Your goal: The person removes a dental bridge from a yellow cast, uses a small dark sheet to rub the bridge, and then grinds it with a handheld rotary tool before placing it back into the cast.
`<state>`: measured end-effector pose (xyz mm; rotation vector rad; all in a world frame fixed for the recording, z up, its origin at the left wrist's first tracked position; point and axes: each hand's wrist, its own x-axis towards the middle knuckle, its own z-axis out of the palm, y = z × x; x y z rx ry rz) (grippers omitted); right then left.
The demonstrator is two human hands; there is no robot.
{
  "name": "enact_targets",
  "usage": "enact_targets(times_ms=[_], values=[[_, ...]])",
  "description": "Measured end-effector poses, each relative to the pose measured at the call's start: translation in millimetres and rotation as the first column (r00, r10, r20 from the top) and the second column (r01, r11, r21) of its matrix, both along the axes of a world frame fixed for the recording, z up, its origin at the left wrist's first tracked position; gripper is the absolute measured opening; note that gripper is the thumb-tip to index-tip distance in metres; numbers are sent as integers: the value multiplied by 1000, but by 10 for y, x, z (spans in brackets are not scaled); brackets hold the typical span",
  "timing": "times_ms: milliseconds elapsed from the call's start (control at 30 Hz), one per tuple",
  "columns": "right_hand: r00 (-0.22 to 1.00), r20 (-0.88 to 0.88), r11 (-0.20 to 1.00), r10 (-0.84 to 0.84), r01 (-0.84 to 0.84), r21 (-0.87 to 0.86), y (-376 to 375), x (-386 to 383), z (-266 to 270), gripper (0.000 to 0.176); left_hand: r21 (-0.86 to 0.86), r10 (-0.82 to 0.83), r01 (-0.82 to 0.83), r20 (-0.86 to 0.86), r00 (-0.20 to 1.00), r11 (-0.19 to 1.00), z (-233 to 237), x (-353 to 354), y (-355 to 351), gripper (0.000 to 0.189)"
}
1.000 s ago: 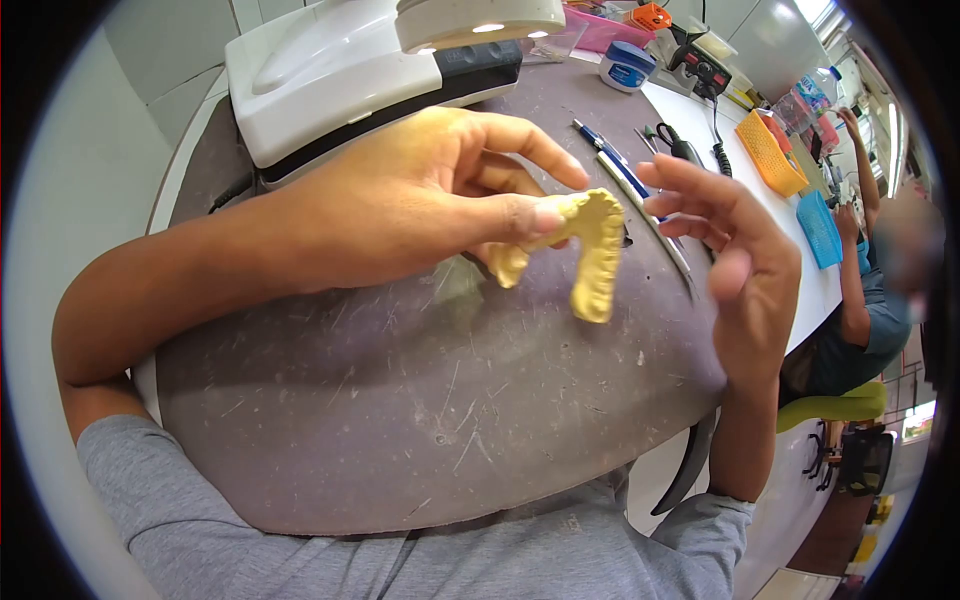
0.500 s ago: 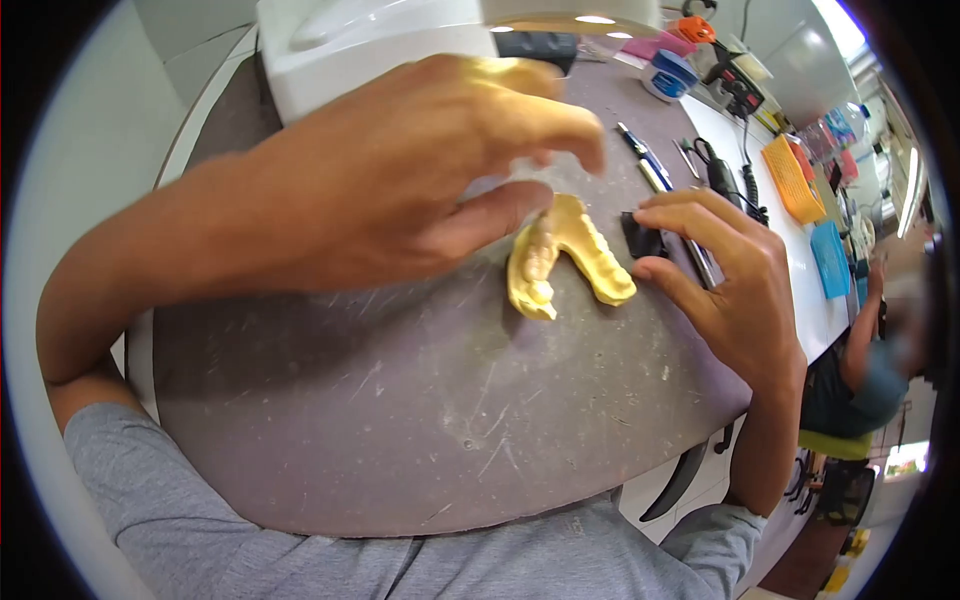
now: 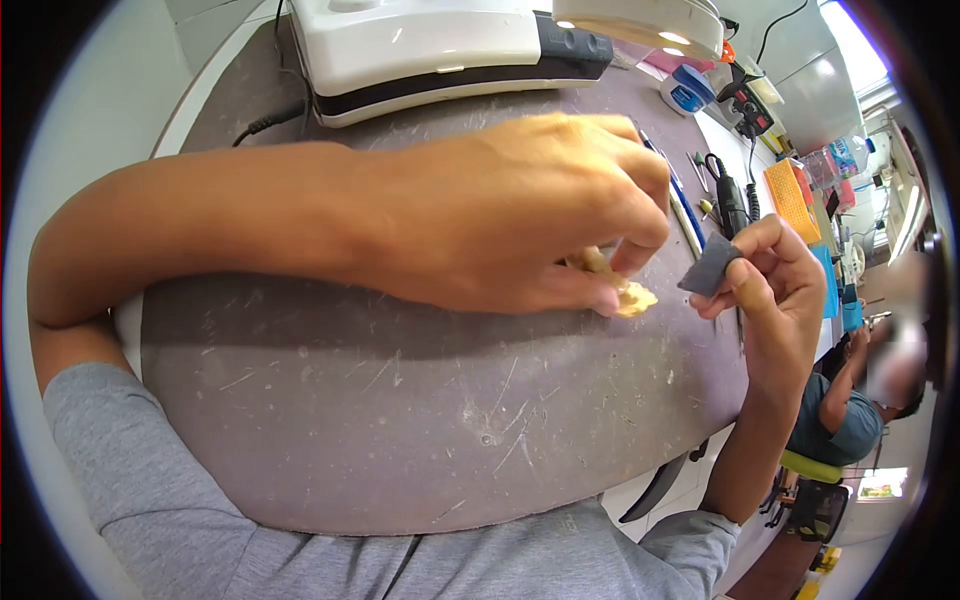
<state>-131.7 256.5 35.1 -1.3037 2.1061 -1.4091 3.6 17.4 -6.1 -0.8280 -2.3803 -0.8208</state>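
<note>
Ok so since half a second back, the left hand (image 3: 520, 215) has dropped down over the yellow dental cast (image 3: 630, 297). The right hand (image 3: 775, 290) has picked the dark grey square (image 3: 708, 268) up off the mat (image 3: 400, 400), where it was lying next to the pens.

Right now the left hand reaches across from the left side, fingers curled tight around the cast and pinching it. Only one pale tip and a bit of the arch poke out under the fingertips, near the right edge of the mat. Can't tell if the cast is resting on the mat or held just above it.

The right hand has the grey square clamped between thumb and forefinger, held up in the air just right of the cast, not touching it.

Containers: an orange basket (image 3: 790, 185) sits on the white counter (image 3: 722, 140) toward its right edge, and I honestly can't see what's inside. A small blue-lidded jar (image 3: 688, 92) stands at the far edge with its lid on, so no idea about its contents either.

Other stuff: a white machine (image 3: 430, 40) along the far edge of the mat, a lamp head (image 3: 640, 20) over it, pens (image 3: 685, 210) and a black handpiece (image 3: 735, 200) lying past the right hand. Another person (image 3: 840, 420) sits off beyond the counter's right edge.
</note>
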Motion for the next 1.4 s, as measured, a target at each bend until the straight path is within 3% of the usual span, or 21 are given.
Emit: enact_targets(times_ms=[67,233,300,333,400,433,500,533,567,633,667,733,833,967,1000,1100,1167,1200,1267,1333,1400], values=[[985,174,999,17,-24,41,2,-9,11,19,64,5,-7,32,999,998,-45,3,65,23],[986,158,998,60,-65,25,-50,4,-20,21,142,29,-42,94,995,989,-129,2,41,24],[985,154,996,82,-86,16,-75,26,-3,25,209,78,-52,-116,990,977,-127,-17,71,23],[985,152,996,84,-87,17,-92,54,10,25,210,80,-53,-118,990,976,-105,-11,62,23],[991,120,998,62,-60,-20,-132,133,44,28,274,129,-138,51,990,952,-4,30,37,23],[990,124,998,63,-61,-19,-158,156,61,28,274,130,-140,55,990,951,72,54,31,23],[996,3,991,84,-83,-105,-218,187,95,31,328,124,-239,335,934,914,193,65,27,24],[994,-23,987,105,-107,-117,-251,210,111,31,293,160,-275,361,919,916,197,60,24,25],[994,-24,987,105,-107,-118,-267,212,120,31,292,160,-274,360,919,916,196,52,24,25],[969,-220,992,116,-123,-18,-291,215,130,32,362,122,-240,320,939,901,155,27,27,22],[968,-218,992,120,-126,-15,-302,233,110,32,365,124,-243,322,939,898,116,-2,21,22],[964,-262,997,45,-59,-46,-332,283,53,38,247,262,-257,16,965,934,75,-47,6,29],[971,-227,997,77,-70,37,-372,362,107,50,199,182,-181,17,983,963,100,25,7,19],[985,-162,998,56,-52,28,-378,283,98,38,140,199,-192,-36,979,971,111,28,20,19],[990,-128,997,60,-66,-41,-365,262,75,19,139,199,-192,-38,979,971,91,12,18,19],[982,-173,994,79,-90,-54,-331,233,42,16,218,163,-136,-106,981,966,75,1,23,17],[996,-78,999,37,-40,-34,-316,279,63,14,242,216,-253,171,961,937,133,63,0,17],[1000,17,1000,-9,9,-8,-310,300,70,12,241,215,-253,171,961,937,117,63,-15,17],[1000,12,1000,-6,6,-12,-294,272,67,11,349,188,-265,238,953,899,76,35,-49,18],[1000,5,1000,-1,1,-15,-290,258,42,11,331,191,-275,263,946,903,61,81,-65,19],[992,-125,996,10,-21,-89,-284,242,-11,11,312,195,-284,289,937,906,60,120,-65,20]])
